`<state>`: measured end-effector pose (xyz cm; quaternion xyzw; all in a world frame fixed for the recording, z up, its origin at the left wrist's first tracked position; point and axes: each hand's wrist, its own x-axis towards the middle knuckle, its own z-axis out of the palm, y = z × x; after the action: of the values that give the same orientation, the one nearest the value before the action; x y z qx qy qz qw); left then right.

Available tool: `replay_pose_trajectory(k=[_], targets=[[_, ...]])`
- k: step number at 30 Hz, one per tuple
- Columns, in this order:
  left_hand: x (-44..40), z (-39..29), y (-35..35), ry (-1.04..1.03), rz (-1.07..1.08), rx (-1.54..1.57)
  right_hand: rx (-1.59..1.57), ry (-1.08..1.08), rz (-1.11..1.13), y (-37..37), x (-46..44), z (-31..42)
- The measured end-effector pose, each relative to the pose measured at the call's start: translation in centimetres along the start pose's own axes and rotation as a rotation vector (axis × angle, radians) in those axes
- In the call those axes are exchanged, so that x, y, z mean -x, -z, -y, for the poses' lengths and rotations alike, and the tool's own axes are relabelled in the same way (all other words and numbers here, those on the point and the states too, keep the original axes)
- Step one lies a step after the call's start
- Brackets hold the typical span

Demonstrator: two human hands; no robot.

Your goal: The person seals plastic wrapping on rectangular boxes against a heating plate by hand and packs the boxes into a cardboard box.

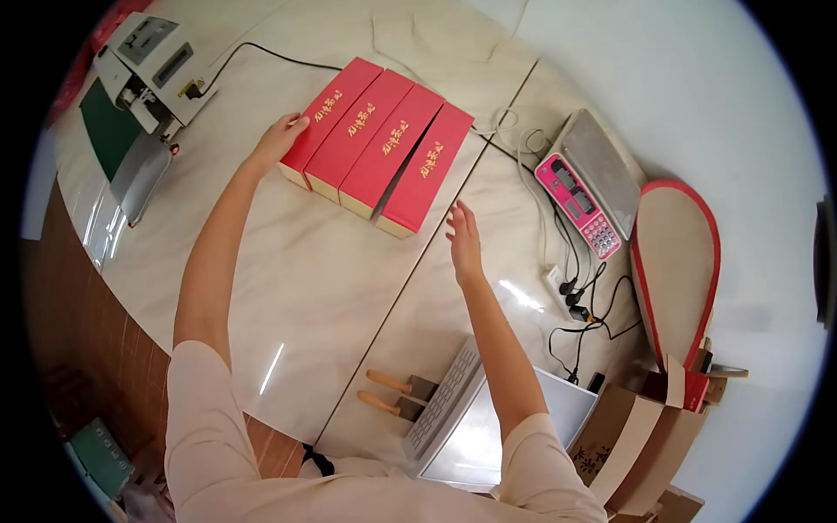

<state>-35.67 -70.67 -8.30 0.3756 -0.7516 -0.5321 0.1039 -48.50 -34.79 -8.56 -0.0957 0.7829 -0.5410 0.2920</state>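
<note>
Several red boxes with gold lettering and cream lower sides stand side by side on the marble-patterned table. My left hand lies against the outer side of the leftmost box, fingers apart. Just right of the rightmost box my right hand hovers with its fingers apart, not touching it and holding nothing. A narrow dark gap separates the rightmost box from the box beside it.
A machine stands at the back left. On the right are a pink scale, a power strip with cables, a red-rimmed tray and cardboard boxes. A heat sealer-like grey device is near my right arm.
</note>
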Motion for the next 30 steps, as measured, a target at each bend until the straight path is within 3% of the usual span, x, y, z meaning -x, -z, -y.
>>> replay_pose_trajectory(k=[3, 6, 8, 11, 14, 16, 19, 22, 27, 30], targets=[[-2.4, 0.9, -0.4, 0.14, 0.174, 0.025, -0.161, -0.063, -0.001, -2.1, -4.6, -1.4], [-1.7, -1.9, -0.5, 0.217, 0.356, 0.204, -0.388, 0.038, 0.053, -4.3, -7.6, -1.7], [-1.0, -2.1, -1.0, 0.186, 0.32, 0.104, -0.707, -0.112, 0.032, -6.7, -7.7, -0.9], [0.7, -2.0, -0.2, 0.192, 0.297, 0.025, -0.836, -0.142, 0.112, -7.4, -5.7, 0.4], [4.3, -0.7, 0.2, 0.174, 0.305, 0.083, -0.905, -0.123, 0.128, -8.0, -3.3, -3.7], [8.5, 1.4, 0.8, 0.159, 0.199, 0.015, -0.894, -0.116, 0.14, -8.6, 0.9, -5.6], [16.2, 4.4, 2.9, 0.21, 0.111, -0.042, -0.873, -0.306, 0.131, -10.0, 8.7, -9.0], [23.8, 7.4, 5.2, 0.326, 0.045, 0.022, -0.764, -0.296, 0.155, -11.8, 17.7, -6.1], [32.8, 12.4, 7.2, 0.399, -0.015, 0.069, -0.706, -0.306, 0.212, -13.0, 25.9, -9.0], [34.6, 10.6, 5.6, 0.223, -0.102, -0.151, -0.677, -0.096, 0.135, -12.8, 27.4, -7.4]])
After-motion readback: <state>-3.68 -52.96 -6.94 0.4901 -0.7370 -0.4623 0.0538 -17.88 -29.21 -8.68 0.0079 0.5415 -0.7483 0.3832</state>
